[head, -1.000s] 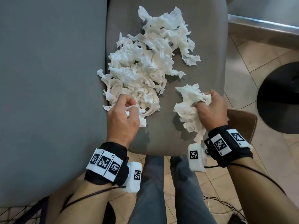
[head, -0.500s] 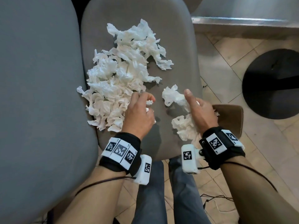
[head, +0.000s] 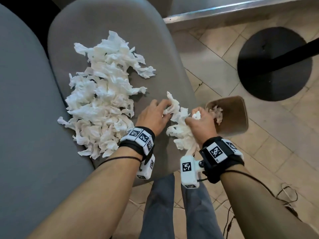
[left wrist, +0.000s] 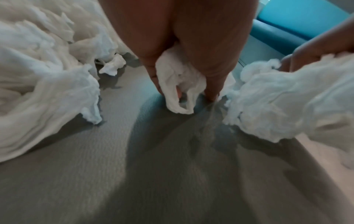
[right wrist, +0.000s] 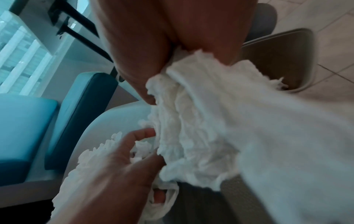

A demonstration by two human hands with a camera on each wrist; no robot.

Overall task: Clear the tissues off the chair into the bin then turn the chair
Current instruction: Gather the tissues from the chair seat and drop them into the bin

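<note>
The person's left hand (head: 152,116) sits at the centre of the head view, its fingers curled round a small wad of tissue (left wrist: 177,84), fingertips down on the grey chair (head: 107,19) seat. Just at 3 o'clock from it, the right hand (head: 202,123) is closed in a fist on a larger bunch of tissues (head: 181,133), which hangs from the palm over the seat's right edge; the right wrist view shows this bunch (right wrist: 229,128) trailing wide and blurred, so how many sheets it contains is hard to say. The two handfuls touch or nearly touch between the hands.

The main pile of tissues (head: 103,100) lies loose on the seat at 9 to 11 o'clock from the left hand, spread along the chair's left half. The brown bin (head: 236,118) stands on the tiled floor (head: 215,57) at 3 o'clock, just beside the right hand, with a few tissues already inside. A black round base (head: 274,66) rests on the floor at 1 o'clock, well apart from the bin.
</note>
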